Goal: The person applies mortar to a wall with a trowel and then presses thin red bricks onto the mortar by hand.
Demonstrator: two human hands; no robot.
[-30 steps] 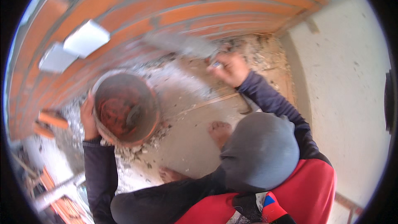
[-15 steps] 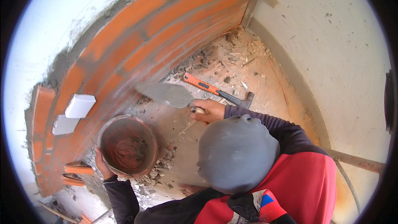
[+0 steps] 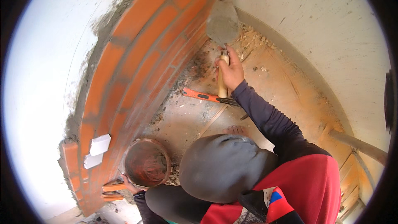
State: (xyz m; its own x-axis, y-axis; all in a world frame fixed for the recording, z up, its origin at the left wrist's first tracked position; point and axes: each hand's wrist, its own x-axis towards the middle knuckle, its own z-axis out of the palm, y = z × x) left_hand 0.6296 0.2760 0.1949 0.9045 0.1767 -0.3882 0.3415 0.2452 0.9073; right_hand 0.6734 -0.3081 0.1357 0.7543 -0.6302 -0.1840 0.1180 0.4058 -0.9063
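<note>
Since the earlier frame, the right hand [image 3: 230, 69] has lifted the grey steel trowel with pale wooden handle [image 3: 222, 21] up beside the orange brick wall [image 3: 141, 54], fingers clamped on that handle. It looks stiff and light. The left hand [image 3: 128, 183] grips the round mortar-stained bucket [image 3: 146, 163] at its rim.

The trowel [image 3: 222, 23] has a broad grey metal blade, dirty with mortar, and a pale wooden handle. It stands almost upright, blade upward, close to the orange brick wall. The bucket [image 3: 146, 162] is round and rust-coloured, smeared inside, standing low beside the wall's base.
</note>
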